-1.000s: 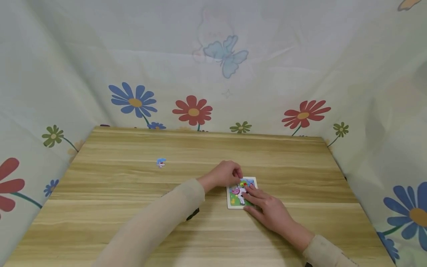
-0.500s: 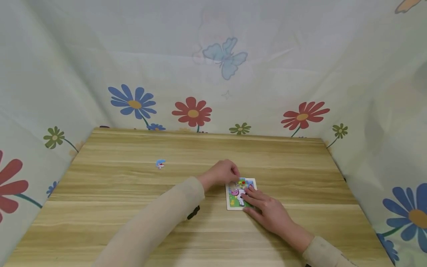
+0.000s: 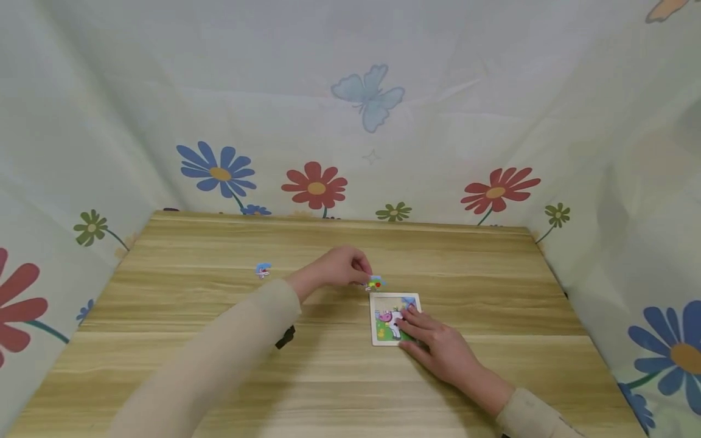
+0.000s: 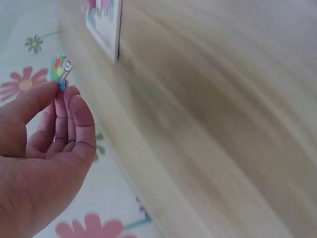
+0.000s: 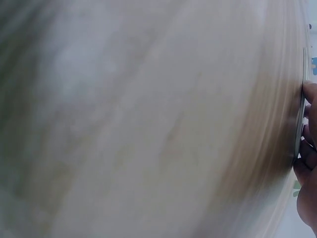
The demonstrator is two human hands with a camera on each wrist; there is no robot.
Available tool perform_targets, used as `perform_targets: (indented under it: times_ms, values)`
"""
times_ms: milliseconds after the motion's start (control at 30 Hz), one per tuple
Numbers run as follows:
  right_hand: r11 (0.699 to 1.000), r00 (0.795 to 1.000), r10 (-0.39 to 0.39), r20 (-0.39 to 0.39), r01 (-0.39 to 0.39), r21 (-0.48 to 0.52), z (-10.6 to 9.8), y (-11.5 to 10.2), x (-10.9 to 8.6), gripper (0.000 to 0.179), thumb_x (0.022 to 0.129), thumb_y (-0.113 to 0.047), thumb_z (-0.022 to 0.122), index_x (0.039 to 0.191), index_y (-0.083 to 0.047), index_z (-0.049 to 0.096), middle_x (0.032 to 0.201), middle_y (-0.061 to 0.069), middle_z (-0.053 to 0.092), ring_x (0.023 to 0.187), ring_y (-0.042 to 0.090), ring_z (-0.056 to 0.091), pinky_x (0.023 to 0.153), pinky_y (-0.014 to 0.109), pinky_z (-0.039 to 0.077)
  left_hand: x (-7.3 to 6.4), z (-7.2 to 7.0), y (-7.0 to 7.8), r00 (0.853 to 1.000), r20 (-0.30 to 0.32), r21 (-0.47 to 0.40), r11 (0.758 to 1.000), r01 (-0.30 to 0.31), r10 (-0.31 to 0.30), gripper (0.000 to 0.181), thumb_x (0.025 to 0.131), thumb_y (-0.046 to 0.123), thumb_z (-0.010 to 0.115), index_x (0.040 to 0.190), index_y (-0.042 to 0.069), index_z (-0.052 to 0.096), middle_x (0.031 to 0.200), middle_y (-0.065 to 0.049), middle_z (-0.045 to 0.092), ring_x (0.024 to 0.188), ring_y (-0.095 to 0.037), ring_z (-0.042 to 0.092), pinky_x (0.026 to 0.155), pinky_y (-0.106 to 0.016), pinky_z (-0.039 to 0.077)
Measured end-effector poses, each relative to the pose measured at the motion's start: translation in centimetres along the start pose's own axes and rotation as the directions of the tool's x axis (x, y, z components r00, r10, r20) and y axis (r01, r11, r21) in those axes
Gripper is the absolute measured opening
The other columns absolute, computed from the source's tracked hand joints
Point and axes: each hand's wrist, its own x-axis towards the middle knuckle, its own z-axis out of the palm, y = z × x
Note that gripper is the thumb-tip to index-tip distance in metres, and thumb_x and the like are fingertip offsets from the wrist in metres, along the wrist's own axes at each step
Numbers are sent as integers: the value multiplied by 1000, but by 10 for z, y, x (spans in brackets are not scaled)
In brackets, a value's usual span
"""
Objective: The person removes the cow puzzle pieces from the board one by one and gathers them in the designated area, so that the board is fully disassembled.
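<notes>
My left hand (image 3: 341, 266) pinches a puzzle piece (image 3: 375, 283) between thumb and fingertips, just above the far edge of the puzzle board (image 3: 374, 331). In the left wrist view the puzzle piece (image 4: 55, 70) shows green, yellow, orange and blue. The board has a white border and a picture of a white cow with a pink snout; a pale bare patch shows at its upper left. Across the board's right side lies my right hand (image 3: 446, 347), its fingers extended over the cow. Seen edge-on in the right wrist view, the board (image 5: 301, 114) meets those fingertips.
Another puzzle piece (image 3: 263, 270), blue and white with a spot of red, lies on the wooden table (image 3: 191, 304) at the back left. A flower-printed cloth (image 3: 438, 121) hangs behind the table and along both sides.
My left hand has lifted the puzzle piece out of the board's upper part and moved it back and left, uncovering a pale patch. The right hand stays in place on the board.
</notes>
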Motion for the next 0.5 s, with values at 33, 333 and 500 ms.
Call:
perform_targets:
  times_ms: [33,333,500]
  values:
    - [1000,1000,3,3,-3,-4,0,0,0,46,95,-29,83,137,-13,74,145,10,67,138,28,61,110,49,50,-2,-5,-4,1000,-4,7,1000,2,-2,6,100,15,77,98,9,75,89,-1,73,76,-14,63,71,-27,54]
    - [999,1000,15,16,-14,-30,1,0,-3,47,94,-31,84,137,-13,74,144,10,67,137,26,62,109,48,51,-30,-56,-37,998,-26,62,996,62,-60,8,100,18,76,101,10,74,94,-2,72,82,-19,62,76,-30,54]
    - [1000,1000,2,2,-2,-25,0,1,-1,47,95,-30,83,137,-13,74,145,10,67,138,27,61,109,48,50,-43,-87,-48,997,-56,72,996,53,-49,7,102,13,73,102,7,73,93,-6,72,84,-21,62,78,-33,53]
